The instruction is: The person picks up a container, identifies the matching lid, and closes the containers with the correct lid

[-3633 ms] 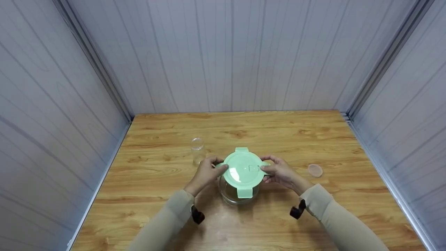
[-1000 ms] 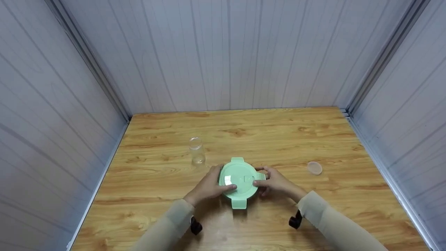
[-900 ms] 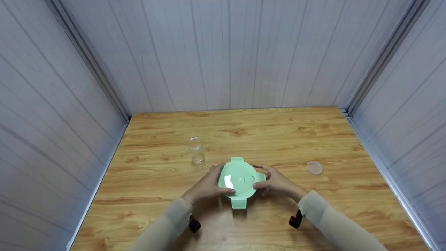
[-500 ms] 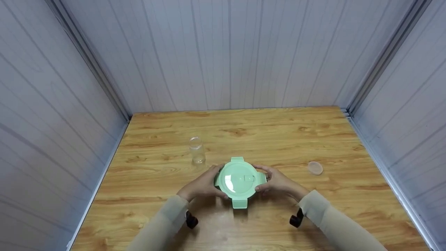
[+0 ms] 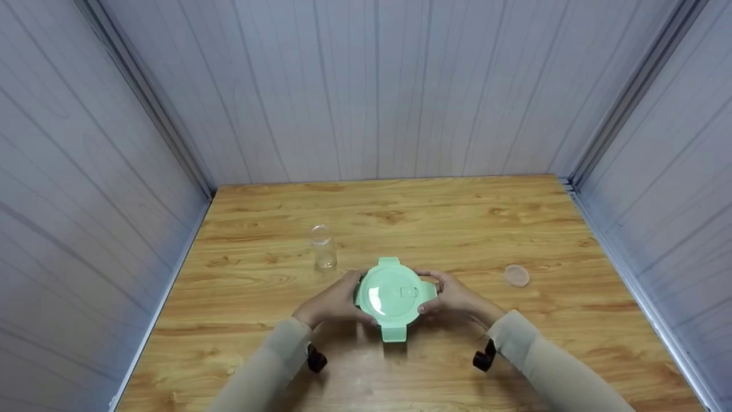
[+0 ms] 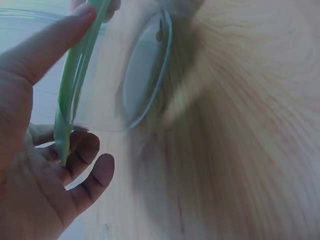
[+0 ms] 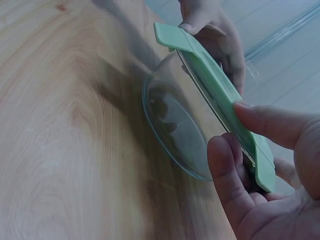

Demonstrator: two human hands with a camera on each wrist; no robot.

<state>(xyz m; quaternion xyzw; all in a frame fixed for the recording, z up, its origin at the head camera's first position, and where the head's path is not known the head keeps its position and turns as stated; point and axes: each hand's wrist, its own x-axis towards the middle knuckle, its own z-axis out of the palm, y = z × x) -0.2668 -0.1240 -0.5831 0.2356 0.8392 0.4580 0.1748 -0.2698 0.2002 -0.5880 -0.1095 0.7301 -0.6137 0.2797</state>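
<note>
A pale green round lid (image 5: 392, 292) with clip flaps sits on a clear round glass food container (image 7: 175, 125) on the table. In the head view the lid hides nearly all of the glass. My left hand (image 5: 336, 302) holds the lid's left side, its thumb at the rim and its fingers curled around the left flap, as the left wrist view shows. On the opposite side my right hand (image 5: 456, 298) grips the rim by the right flap, thumb on the edge and fingers below. The front flap sticks out and hangs unfolded.
Behind my left hand stands a clear glass jar (image 5: 324, 250). A small translucent round cap (image 5: 517, 276) lies on the wooden table (image 5: 457, 223) to the right. Pale panelled walls (image 5: 366, 91) enclose the back and both sides.
Earlier both hands held the lid tilted above the container; now it rests on top, nearer me. My left thumb has slid off the lid's top to its front-left rim.
</note>
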